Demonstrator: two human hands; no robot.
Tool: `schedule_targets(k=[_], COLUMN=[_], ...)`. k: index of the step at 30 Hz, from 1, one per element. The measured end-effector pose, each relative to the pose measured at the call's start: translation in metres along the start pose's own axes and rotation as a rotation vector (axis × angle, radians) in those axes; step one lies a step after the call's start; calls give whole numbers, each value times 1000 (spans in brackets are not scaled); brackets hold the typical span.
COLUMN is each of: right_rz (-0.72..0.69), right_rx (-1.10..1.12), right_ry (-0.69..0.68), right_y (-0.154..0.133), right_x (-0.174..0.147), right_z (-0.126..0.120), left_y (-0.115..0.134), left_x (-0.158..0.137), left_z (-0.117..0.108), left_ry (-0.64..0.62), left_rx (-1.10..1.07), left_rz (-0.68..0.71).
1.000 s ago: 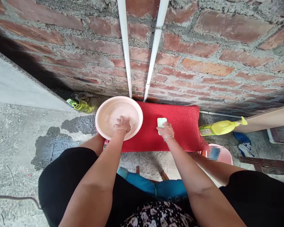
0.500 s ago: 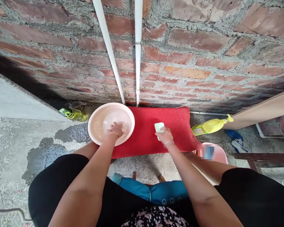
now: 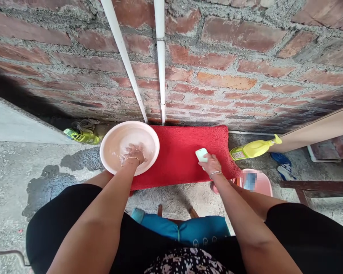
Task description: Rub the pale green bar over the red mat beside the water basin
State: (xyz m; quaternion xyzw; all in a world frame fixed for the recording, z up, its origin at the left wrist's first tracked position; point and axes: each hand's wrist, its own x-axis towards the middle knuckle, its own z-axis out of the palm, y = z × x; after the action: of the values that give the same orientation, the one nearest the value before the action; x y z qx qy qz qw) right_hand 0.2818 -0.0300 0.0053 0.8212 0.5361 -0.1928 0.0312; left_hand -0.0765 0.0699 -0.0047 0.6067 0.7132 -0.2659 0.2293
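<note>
My left hand [image 3: 135, 153] is down in the water of a pale pink basin [image 3: 105, 160], its fingers spread and blurred by the water. The basin stands at the left end of a bench covered with a red cloth [image 3: 177, 156]. Over the right part of that cloth, my right hand [image 3: 213, 164] is closed around a pale green bar of soap [image 3: 201, 154]. The bar's far end sticks out beyond my fingers. I cannot tell whether it presses on the cloth.
A yellow pump bottle [image 3: 253, 148] leans right of the bench. Beneath it sits a pink tub [image 3: 265, 184] with a blurred item. Another yellow-green bottle [image 3: 88, 137] lies left of the basin. Behind rises a brick wall [image 3: 217, 57] with white pipes [image 3: 161, 68].
My right hand has moved right along the red cloth with the bar of soap, which is now tilted more. In the basin, my left hand's fingers have spread wider. The view has shifted slightly.
</note>
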Motion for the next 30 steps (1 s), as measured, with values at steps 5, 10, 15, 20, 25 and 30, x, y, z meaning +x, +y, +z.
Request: schedule_targets(k=[5, 10, 15, 20, 25, 30], right_rz=[318, 185, -128, -279, -248, 24], right_rx=[55, 150, 191, 132, 82, 85], right_ry=[37, 111, 13, -92, -44, 79], right_y=[49, -1, -112, -168, -121, -22], right_x=[-3, 0, 12, 24, 39, 51], right_z=[-20, -12, 13, 28, 20, -5], left_y=[1, 5, 4, 4, 4, 4], left_x=[-6, -6, 2, 8, 9, 8], left_z=[-4, -9, -10, -9, -5, -4], left_ry=[54, 90, 9, -30, 12, 21], left_rx=[-43, -113, -119, -114, -102, -125], left_rz=[-2, -78, -108, -88, -113, -119])
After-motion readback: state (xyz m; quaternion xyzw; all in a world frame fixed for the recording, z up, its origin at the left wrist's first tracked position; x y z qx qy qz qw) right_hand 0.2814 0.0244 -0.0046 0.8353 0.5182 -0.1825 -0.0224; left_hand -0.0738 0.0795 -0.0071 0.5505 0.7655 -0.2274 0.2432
